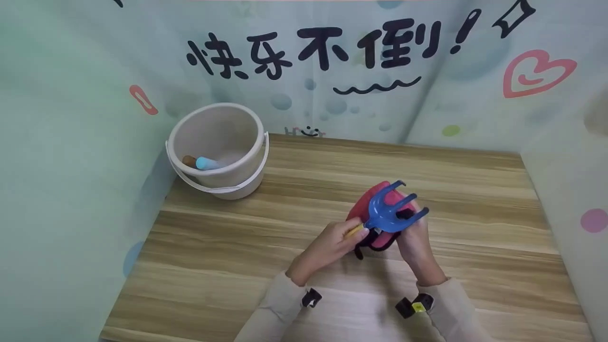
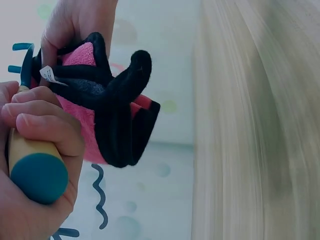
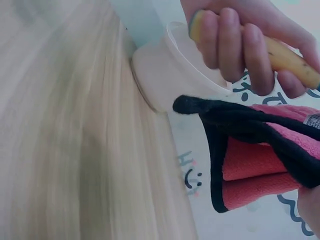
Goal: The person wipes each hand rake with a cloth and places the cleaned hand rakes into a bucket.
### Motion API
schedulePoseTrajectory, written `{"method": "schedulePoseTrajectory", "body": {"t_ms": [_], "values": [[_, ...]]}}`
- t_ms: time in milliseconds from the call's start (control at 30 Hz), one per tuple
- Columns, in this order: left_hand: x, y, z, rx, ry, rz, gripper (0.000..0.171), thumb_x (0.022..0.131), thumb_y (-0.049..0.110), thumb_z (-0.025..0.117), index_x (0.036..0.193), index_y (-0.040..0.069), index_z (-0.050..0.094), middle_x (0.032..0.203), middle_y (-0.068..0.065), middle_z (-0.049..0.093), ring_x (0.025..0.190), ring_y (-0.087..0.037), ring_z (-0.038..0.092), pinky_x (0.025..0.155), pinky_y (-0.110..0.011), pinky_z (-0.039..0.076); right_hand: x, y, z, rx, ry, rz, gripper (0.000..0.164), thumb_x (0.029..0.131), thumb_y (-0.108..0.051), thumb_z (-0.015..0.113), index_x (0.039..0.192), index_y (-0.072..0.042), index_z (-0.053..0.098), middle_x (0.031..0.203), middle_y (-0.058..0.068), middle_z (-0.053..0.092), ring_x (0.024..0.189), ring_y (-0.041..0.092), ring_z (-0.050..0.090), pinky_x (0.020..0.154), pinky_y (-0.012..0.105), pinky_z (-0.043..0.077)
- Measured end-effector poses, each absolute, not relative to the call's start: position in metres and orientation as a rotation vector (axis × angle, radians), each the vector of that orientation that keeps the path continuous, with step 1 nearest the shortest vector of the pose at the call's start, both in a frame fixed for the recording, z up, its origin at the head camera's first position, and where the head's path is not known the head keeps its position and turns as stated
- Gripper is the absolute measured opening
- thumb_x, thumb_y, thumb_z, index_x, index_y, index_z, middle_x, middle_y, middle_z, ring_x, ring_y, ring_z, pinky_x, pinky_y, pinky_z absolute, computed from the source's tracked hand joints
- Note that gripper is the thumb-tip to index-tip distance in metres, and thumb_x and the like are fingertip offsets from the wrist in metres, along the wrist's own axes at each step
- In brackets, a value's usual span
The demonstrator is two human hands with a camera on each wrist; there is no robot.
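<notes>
My left hand (image 1: 332,242) grips the wooden handle (image 2: 35,145) of a small hand rake (image 1: 385,213) with blue prongs; the handle's end cap is blue. Behind the rake, my right hand (image 1: 417,244) holds a folded pink and red towelling cloth (image 1: 365,202) with black edging. A black loop (image 2: 137,70) and a white label (image 2: 48,75) show on the cloth in the left wrist view. The rake head lies across the front of the cloth in the head view; whether they touch I cannot tell. In the right wrist view only a bit of my right hand (image 3: 310,210) shows.
A pale bucket (image 1: 251,178) with a white carrying handle (image 1: 209,190) stands at the back left of the wooden table (image 1: 228,266). Inside it are a brown rounded end (image 1: 189,161) and a light blue one (image 1: 205,163). Printed cloth walls (image 1: 475,109) enclose the table's back and sides.
</notes>
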State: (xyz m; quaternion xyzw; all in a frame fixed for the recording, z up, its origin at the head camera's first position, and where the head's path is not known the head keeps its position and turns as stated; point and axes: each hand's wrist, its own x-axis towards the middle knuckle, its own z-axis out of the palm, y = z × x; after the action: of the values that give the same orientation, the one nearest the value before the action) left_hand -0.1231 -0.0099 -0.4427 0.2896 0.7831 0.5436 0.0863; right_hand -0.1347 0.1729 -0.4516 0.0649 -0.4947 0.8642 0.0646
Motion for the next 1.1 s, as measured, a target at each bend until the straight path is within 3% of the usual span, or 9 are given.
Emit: {"method": "schedulePoseTrajectory", "body": {"t_ms": [267,467,633,733,833,933,1033,1100], "values": [[-0.131,-0.015,-0.466,0.845,2.281,1.587,0.029,0.099,0.032,0.043,0.085,0.008,0.050,0.068,0.008,0.039,0.059,-0.003,0.038,0.054,-0.016,0.033,-0.141,0.190,-0.445,0.142,-1.786,2.218,0.036,0.083,0.012,0.055,0.107,-0.012,0.067,0.103,-0.006,0.066,0.099,0.008,0.059,0.087,0.020,0.045],[-0.132,-0.023,-0.466,0.815,2.201,1.550,0.029,0.099,0.034,0.042,0.086,0.009,0.051,0.068,0.006,0.040,0.059,-0.004,0.037,0.055,-0.017,0.032,-0.145,0.206,-0.442,0.339,-2.010,1.757,0.036,0.081,0.020,0.049,0.110,0.005,0.063,0.109,-0.016,0.065,0.105,0.002,0.059,0.092,0.017,0.042],[-0.134,-0.028,-0.468,0.766,2.171,1.497,0.028,0.099,0.036,0.043,0.087,0.012,0.053,0.068,0.002,0.043,0.058,-0.004,0.038,0.053,-0.018,0.032,-0.147,0.213,-0.434,0.512,-1.978,1.685,0.050,0.065,0.032,0.045,0.108,0.010,0.061,0.111,-0.012,0.065,0.109,0.008,0.058,0.096,0.020,0.041],[-0.135,-0.031,-0.470,0.755,2.168,1.484,0.028,0.098,0.036,0.045,0.087,0.012,0.055,0.067,0.001,0.043,0.057,-0.004,0.038,0.052,-0.017,0.032,-0.148,0.216,-0.428,0.567,-1.982,1.679,0.049,0.064,0.032,0.048,0.107,0.011,0.060,0.112,-0.010,0.065,0.110,0.010,0.058,0.096,0.022,0.040],[-0.137,-0.033,-0.469,0.764,2.167,1.514,0.028,0.097,0.033,0.048,0.088,0.008,0.057,0.066,0.001,0.044,0.056,-0.004,0.039,0.050,-0.017,0.033,-0.150,0.219,-0.423,0.449,-2.054,1.693,0.040,0.074,0.024,0.053,0.110,0.007,0.061,0.111,-0.013,0.063,0.108,0.008,0.057,0.094,0.021,0.040],[-0.139,-0.036,-0.463,0.798,2.213,1.518,0.026,0.095,0.032,0.052,0.089,0.008,0.058,0.067,0.003,0.046,0.057,-0.004,0.041,0.051,-0.017,0.034,-0.154,0.220,-0.419,0.227,-2.142,1.864,0.032,0.085,0.009,0.057,0.114,-0.006,0.059,0.110,-0.015,0.060,0.104,0.006,0.055,0.088,0.020,0.042],[-0.142,-0.039,-0.454,0.823,2.280,1.459,0.024,0.093,0.036,0.055,0.090,0.012,0.059,0.069,0.005,0.047,0.060,-0.004,0.043,0.054,-0.017,0.036,-0.159,0.218,-0.418,0.077,-2.183,2.125,0.030,0.088,-0.002,0.060,0.112,-0.020,0.055,0.105,-0.009,0.060,0.096,0.008,0.056,0.081,0.021,0.046],[-0.145,-0.040,-0.448,0.858,2.312,1.398,0.025,0.092,0.038,0.056,0.091,0.013,0.058,0.070,0.006,0.047,0.062,-0.005,0.044,0.055,-0.017,0.038,-0.161,0.216,-0.419,0.061,-2.209,2.276,0.029,0.089,-0.003,0.059,0.110,-0.021,0.055,0.102,-0.006,0.061,0.090,0.009,0.059,0.075,0.023,0.049]]}}
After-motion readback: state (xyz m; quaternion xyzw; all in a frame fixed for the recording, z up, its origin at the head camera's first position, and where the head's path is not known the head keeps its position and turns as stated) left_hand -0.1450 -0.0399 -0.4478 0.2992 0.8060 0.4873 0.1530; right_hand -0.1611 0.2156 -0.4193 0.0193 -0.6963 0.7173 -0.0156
